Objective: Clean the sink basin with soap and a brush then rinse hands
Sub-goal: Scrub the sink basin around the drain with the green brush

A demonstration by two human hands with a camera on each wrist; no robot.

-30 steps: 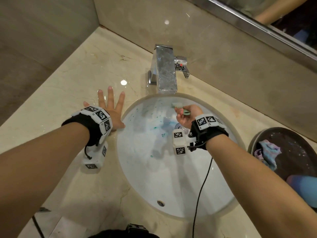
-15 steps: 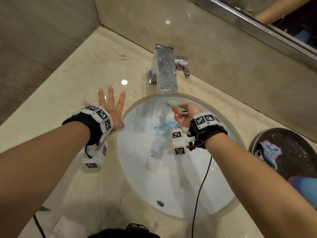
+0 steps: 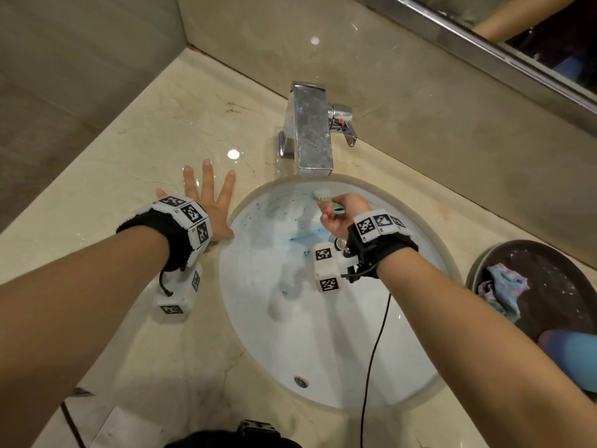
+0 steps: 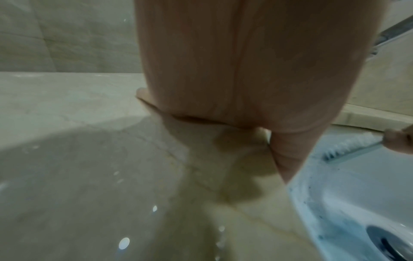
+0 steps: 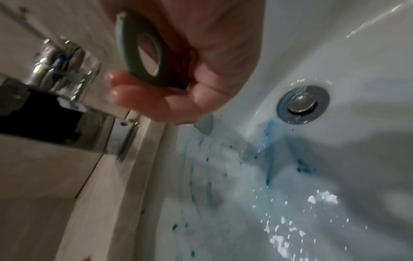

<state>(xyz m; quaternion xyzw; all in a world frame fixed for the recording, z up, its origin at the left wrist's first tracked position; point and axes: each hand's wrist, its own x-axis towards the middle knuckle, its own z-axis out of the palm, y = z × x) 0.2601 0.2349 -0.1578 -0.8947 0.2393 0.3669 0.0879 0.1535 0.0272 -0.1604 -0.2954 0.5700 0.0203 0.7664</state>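
Against glossy white sink basin (image 3: pixel 323 334), right hand (image 3: pixel 339 215) grips bristled green brush (image 3: pixel 326 198).

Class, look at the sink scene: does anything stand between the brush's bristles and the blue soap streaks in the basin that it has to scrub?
Nothing visible does. The right hand holds the brush at the basin's far wall, under the faucet. The blue soap streaks lie open just below the bristles. The left hand rests flat on the counter, outside the basin.

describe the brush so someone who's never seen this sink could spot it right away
Start at the chrome tap behind the round white sink. Just below its spout, the right hand grips the brush against the sink's far wall. It is the only pale green thing there, with white bristles.
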